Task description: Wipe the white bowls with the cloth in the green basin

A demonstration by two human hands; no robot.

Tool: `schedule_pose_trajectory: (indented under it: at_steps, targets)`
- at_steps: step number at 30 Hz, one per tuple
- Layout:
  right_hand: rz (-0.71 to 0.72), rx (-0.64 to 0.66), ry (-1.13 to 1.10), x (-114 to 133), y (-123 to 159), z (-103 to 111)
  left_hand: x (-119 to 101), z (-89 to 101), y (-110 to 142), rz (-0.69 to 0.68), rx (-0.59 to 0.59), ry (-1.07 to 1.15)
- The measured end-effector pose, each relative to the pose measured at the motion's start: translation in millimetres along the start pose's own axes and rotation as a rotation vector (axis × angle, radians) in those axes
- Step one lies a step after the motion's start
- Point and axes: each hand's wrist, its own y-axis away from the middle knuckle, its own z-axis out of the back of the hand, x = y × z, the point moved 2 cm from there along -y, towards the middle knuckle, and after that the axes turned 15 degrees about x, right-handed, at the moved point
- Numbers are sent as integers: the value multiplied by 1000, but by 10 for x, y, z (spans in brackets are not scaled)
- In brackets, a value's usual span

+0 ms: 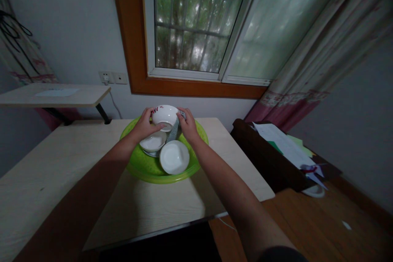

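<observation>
Two bare forearms [106,172] rise from the bottom edge of my view, the right one ending in a dark sleeve [284,254] down here by the lens. They lead me out over a pale wood-grain desk [70,151] to a round, translucent bright-green plastic basin [167,179].

Above the far part of that basin I have a white, glossy round bowl with a red pattern [166,114], raised and tilted between the two hands. My left hand [147,126] grips its left side, thumb stretched across the lower part. My right hand [186,123] is at the right edge, fingers closed around a grey patterned cloth [173,130] that hangs beside the bowl.

Nearer me, inside the basin, a small plain white bowl [153,141] sits below the left hand, another dish partly hidden beneath it. A second small white bowl [174,157] lies just beside it, below the right hand, untouched.
</observation>
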Motion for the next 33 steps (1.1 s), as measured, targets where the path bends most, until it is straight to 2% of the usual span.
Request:
schedule_pose_trajectory:
  at_steps: [8, 14, 21, 26, 30, 33]
  targets:
    - [-37, 5, 40, -34, -12, -7, -129, -47, 9, -60, 79, -70]
    - [9, 18, 112, -36, -8, -20, -220, -32, 21, -192, 116, -270]
    - [74, -39, 199, -14, -11, -6, -206, -40, 22, -260, 81, -387]
    - [70, -162, 216, -16, -5, 20, -176, -31, 19, -263, 63, -404]
    - [-49, -342, 305, -95, 5, 45, -166, -30, 14, -250, 53, -394]
    - [-119, -384, 402, -125, 6, 60, -164, -33, 11, -252, 51, -383]
